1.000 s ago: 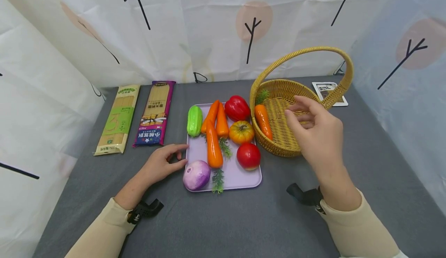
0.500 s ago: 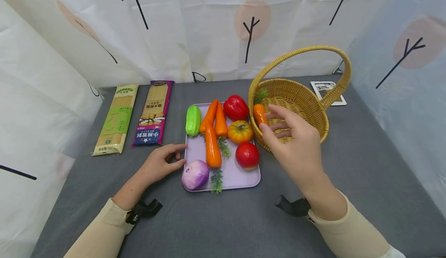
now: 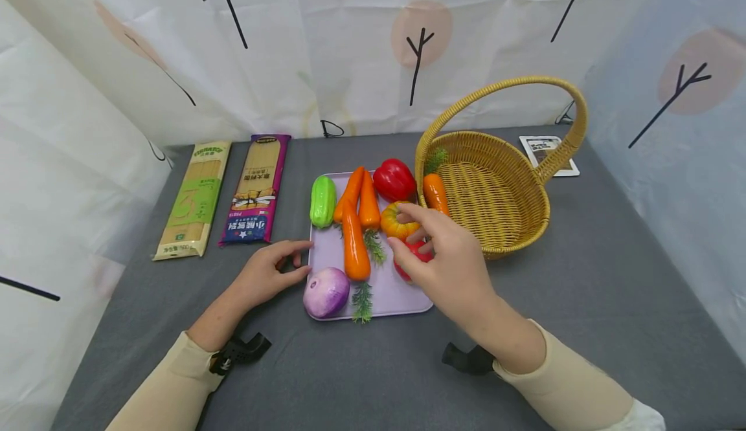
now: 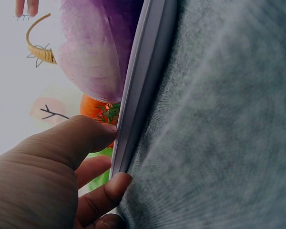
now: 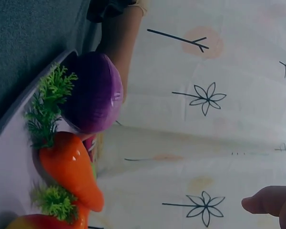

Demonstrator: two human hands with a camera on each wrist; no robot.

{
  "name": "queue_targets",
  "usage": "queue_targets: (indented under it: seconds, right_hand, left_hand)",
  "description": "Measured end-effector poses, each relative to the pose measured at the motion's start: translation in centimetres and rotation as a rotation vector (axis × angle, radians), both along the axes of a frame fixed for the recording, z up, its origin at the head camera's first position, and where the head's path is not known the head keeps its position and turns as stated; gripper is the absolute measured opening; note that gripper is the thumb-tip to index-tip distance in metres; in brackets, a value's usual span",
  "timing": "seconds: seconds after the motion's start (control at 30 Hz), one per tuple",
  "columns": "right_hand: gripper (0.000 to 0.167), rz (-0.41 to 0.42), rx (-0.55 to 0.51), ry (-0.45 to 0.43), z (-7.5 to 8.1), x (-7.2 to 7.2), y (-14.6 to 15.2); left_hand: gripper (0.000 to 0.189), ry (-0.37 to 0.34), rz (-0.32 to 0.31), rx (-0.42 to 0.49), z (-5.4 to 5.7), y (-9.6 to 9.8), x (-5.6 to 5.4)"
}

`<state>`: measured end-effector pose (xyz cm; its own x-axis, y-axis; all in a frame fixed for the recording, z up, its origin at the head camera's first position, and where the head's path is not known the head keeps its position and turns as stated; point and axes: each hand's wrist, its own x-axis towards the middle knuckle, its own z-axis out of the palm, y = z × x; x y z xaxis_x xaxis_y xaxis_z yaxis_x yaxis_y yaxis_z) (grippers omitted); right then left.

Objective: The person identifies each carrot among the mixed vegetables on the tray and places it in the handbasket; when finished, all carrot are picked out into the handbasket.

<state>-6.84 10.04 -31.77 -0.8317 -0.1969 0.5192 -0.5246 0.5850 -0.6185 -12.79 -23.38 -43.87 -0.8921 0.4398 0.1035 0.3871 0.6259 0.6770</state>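
Head view: my left hand (image 3: 269, 272) rests at the left edge of the lavender tray (image 3: 402, 301), fingers loosely bent, thumb and forefinger apart, nothing gripped. My right hand (image 3: 449, 266) reaches over the tray's right side, thumb and forefinger well parted, holding nothing. It partly covers the tomato (image 3: 401, 271) and the pumpkin (image 3: 396, 224); I cannot confirm contact with either. Both lie on the tray, the tomato nearer to me, close to the wicker basket (image 3: 521, 240). One carrot (image 3: 436, 193) sits inside that basket, along its left wall. Handling note: the tomato and pumpkin look smooth and glossy; I judge them light, stiff, rather slippery and not easily damaged. Suggested hold: thumb and fingers opposed across the widest part; the pumpkin's ribs probably give better purchase. Left wrist view: my left thumb (image 4: 86, 138) meets the tray rim near the onion (image 4: 90, 52), with one fingertip (image 4: 121, 183) at the rim's outer side. I judge this a light, steadying touch on a stiff edge. Right wrist view: a single digit (image 5: 260, 206) shows before the patterned cloth (image 5: 205, 157), so finger spacing cannot be read here.
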Motion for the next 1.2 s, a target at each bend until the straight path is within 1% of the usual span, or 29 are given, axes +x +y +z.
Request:
queue_targets:
  seconds: [0.17, 0.27, 0.33, 0.53, 0.7, 0.8, 0.97, 1.2]
  right_hand:
    - [0.046, 0.024, 0.064, -0.028, -1.0, 0.2, -1.0]
    - [0.048, 0.036, 0.11, -0.062, -1.8, 0.3, -1.8]
    - [0.049, 0.04, 0.138, -0.107, -2.2, 0.4, -2.3]
    - [0.053, 0.054, 0.215, -0.28, -3.6, 0.3, -3.5]
    - [0.058, 0.071, 0.253, -0.367, -4.8, 0.1, -4.2]
    - [0.06, 0.079, 0.283, -0.375, -5.4, 0.0, -4.5]
    - [0.059, 0.097, 0.329, -0.352, -6.5, -0.3, -4.9]
    - [0.06, 0.096, 0.355, -0.358, -7.4, -0.4, -5.1]
  left_hand:
    - [0.044, -0.002, -0.001, -0.002, 0.0, 0.0, 0.0]
    - [0.044, -0.003, -0.001, 0.001, 0.1, 0.0, 0.0]
    - [0.044, -0.003, -0.003, 0.005, 0.1, 0.0, 0.0]
    - [0.043, 0.008, -0.008, 0.007, 0.0, -0.1, 0.0]
    - [0.043, 0.009, -0.009, 0.007, -0.1, -0.1, -0.1]
    - [0.043, 0.005, -0.006, 0.005, -0.1, -0.1, 0.0]
    - [0.043, 0.004, -0.008, 0.005, -0.2, -0.3, -0.1]
    - [0.043, 0.022, -0.016, 0.003, -0.3, -0.2, -0.1]
